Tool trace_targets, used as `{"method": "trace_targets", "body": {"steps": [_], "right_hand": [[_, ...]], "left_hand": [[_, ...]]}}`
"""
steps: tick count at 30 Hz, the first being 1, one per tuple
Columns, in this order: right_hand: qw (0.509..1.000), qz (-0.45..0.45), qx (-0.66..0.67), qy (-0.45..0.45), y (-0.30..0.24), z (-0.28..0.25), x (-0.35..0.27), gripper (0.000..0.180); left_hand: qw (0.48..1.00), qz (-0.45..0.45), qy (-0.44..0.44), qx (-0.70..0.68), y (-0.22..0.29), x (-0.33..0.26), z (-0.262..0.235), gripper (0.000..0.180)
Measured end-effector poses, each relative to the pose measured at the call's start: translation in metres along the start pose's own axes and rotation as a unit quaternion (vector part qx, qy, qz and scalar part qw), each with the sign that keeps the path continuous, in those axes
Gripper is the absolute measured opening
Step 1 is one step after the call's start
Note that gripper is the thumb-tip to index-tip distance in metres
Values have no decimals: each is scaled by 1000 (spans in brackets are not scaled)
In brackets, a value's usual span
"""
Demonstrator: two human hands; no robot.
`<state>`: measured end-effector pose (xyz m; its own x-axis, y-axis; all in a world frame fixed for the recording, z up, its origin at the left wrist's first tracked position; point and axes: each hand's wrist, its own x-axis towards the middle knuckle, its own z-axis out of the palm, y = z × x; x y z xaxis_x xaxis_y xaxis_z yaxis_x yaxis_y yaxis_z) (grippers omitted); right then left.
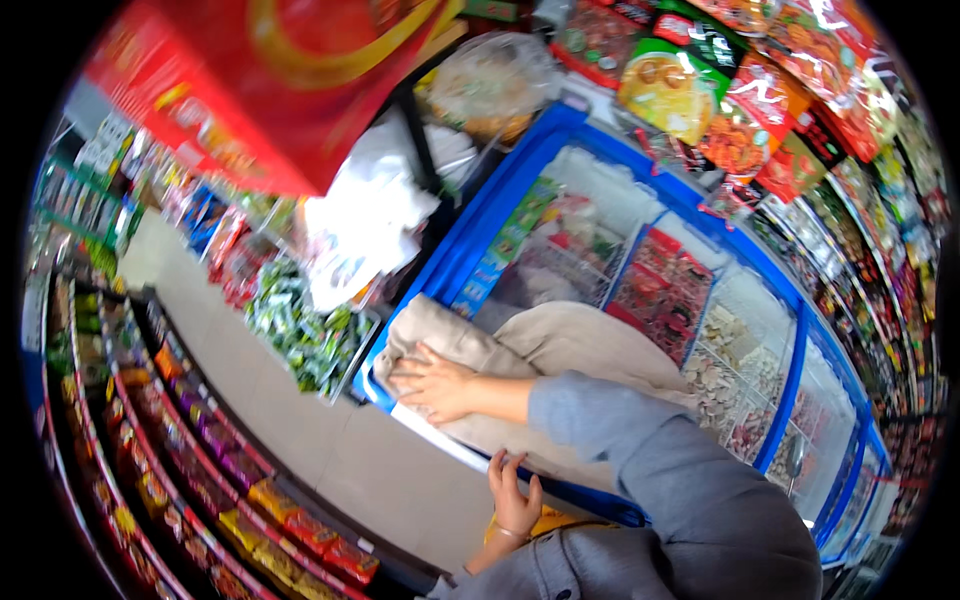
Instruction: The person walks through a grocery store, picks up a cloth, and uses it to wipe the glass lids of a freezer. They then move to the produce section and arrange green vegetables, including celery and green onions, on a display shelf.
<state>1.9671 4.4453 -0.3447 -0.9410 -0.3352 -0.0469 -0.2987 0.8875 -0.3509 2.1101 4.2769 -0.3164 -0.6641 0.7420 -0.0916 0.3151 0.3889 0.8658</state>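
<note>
A beige cloth (570, 345) lies spread over the near corner of the blue-framed chest freezer (455, 245), its far-left end folded over. My right hand (435, 385) rests flat on that folded end, fingers spread, its grey-sleeved arm reaching across from the lower right. Lower down, beside the freezer's near edge, is my left hand (515, 500), with a thin bracelet at the wrist. Its fingers are apart and slightly bent, with nothing seen in them. Through the sliding glass lids show red packets (660, 285) and pale frozen pieces (725, 375) in wire-divided sections.
A red paper bag (260, 100) fills the upper left, above a white plastic bag (365, 215). Leafy greens (310, 325) stand beside the freezer's left corner. Snack shelves (200, 460) line the aisle (330, 440) at left. Colourful food pouches (755, 110) hang beyond the freezer.
</note>
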Motion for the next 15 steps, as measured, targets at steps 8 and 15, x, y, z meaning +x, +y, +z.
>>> {"method": "trace_targets", "body": {"steps": [8,15], "right_hand": [[996,42,43,65,68,-16,-30,45],[967,241,0,85,176,-74,-112,49]], "left_hand": [[999,39,-4,-18,18,26,1,41],[991,105,-82,11,14,43,25,49]]}}
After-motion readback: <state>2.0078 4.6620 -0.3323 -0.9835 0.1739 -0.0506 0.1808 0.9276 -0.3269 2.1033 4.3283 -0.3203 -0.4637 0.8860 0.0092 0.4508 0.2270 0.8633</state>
